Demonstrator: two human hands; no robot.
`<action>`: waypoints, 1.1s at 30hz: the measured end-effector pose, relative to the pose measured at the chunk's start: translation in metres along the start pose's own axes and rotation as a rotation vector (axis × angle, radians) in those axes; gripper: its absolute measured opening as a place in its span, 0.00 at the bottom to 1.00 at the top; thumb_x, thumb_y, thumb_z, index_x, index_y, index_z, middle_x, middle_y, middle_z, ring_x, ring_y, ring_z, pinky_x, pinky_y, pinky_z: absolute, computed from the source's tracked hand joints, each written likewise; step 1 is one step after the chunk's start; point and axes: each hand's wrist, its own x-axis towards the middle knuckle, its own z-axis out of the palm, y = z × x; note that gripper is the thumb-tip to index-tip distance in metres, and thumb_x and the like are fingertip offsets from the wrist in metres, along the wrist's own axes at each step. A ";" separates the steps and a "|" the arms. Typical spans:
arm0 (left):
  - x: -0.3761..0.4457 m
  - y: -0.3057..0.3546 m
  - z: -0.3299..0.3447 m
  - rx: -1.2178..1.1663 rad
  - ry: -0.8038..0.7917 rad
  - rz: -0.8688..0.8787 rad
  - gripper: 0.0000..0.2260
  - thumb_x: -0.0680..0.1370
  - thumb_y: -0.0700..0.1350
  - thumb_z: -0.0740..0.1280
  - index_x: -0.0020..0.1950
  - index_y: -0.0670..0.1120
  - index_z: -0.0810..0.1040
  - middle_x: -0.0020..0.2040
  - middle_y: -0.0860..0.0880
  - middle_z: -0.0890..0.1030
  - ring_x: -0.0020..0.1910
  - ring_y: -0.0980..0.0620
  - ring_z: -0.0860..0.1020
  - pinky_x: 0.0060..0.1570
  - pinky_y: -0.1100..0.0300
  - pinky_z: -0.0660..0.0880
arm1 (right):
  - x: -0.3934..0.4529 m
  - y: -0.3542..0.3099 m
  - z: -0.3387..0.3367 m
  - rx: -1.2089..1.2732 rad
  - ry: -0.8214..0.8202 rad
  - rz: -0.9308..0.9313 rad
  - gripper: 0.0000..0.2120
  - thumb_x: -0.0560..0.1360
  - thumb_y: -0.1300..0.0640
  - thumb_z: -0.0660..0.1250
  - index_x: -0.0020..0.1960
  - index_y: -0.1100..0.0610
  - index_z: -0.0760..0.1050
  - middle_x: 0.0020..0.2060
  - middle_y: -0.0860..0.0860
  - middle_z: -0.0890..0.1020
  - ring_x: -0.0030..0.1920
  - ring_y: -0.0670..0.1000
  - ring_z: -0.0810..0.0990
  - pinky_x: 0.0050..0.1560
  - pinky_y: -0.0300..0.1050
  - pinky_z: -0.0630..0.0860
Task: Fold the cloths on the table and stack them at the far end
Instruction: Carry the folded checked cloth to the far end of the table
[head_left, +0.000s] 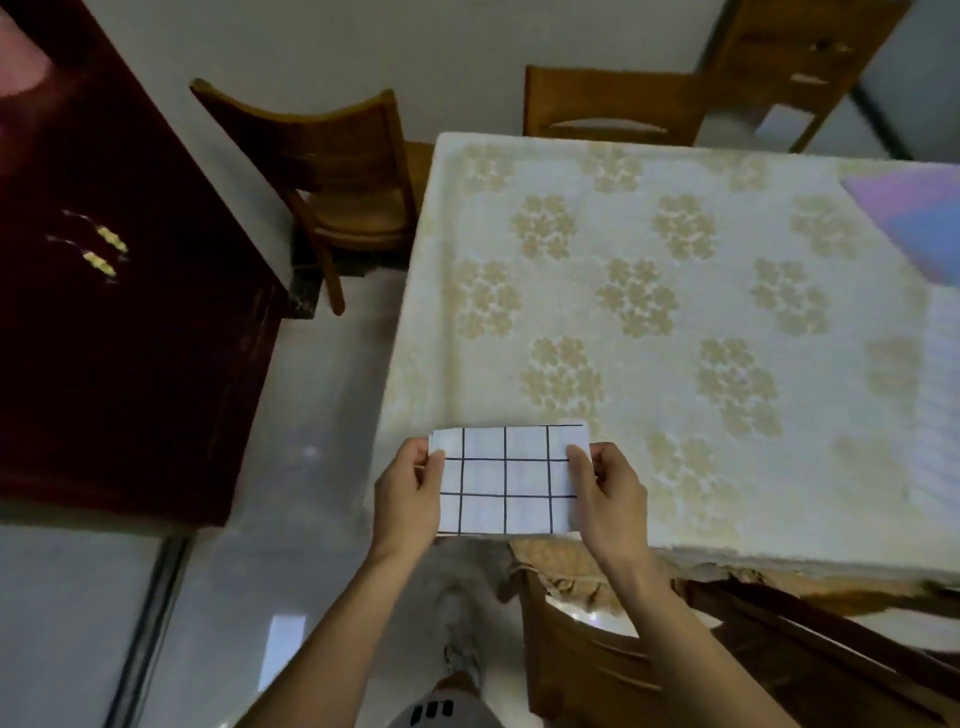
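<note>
A folded white cloth (506, 480) with a black grid pattern is held over the near left corner of the table (649, 312). My left hand (408, 499) pinches its left edge and my right hand (605, 493) pinches its right edge. The table carries a cream cover with tan flower prints. At the far right edge lies a purple and blue cloth (914, 213), partly cut off by the frame. A pale white cloth (943, 395) lies along the right edge, also cut off.
A dark red cabinet (119, 312) stands to the left across a strip of shiny floor. Wooden chairs stand at the far left corner (332, 171), the far side (608, 106) and the near side (597, 649) of the table.
</note>
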 end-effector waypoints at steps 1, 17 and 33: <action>0.005 0.001 0.002 -0.001 -0.036 -0.001 0.05 0.81 0.42 0.65 0.45 0.46 0.76 0.39 0.50 0.80 0.39 0.52 0.76 0.40 0.58 0.71 | 0.001 0.002 -0.001 -0.001 0.017 0.017 0.14 0.82 0.46 0.61 0.43 0.54 0.73 0.34 0.53 0.78 0.36 0.52 0.76 0.36 0.49 0.70; 0.078 0.016 0.058 0.137 -0.208 -0.145 0.03 0.78 0.42 0.70 0.49 0.50 0.78 0.43 0.56 0.80 0.43 0.57 0.78 0.43 0.64 0.72 | 0.082 0.049 -0.006 -0.187 0.034 0.152 0.13 0.82 0.48 0.63 0.45 0.57 0.76 0.37 0.48 0.79 0.38 0.46 0.77 0.35 0.39 0.69; 0.109 -0.024 0.076 0.440 -0.086 0.010 0.06 0.77 0.42 0.71 0.43 0.48 0.74 0.39 0.51 0.80 0.38 0.52 0.76 0.41 0.60 0.68 | 0.124 0.062 0.037 -0.505 0.014 0.207 0.16 0.79 0.46 0.65 0.38 0.55 0.75 0.34 0.51 0.78 0.35 0.53 0.78 0.37 0.48 0.76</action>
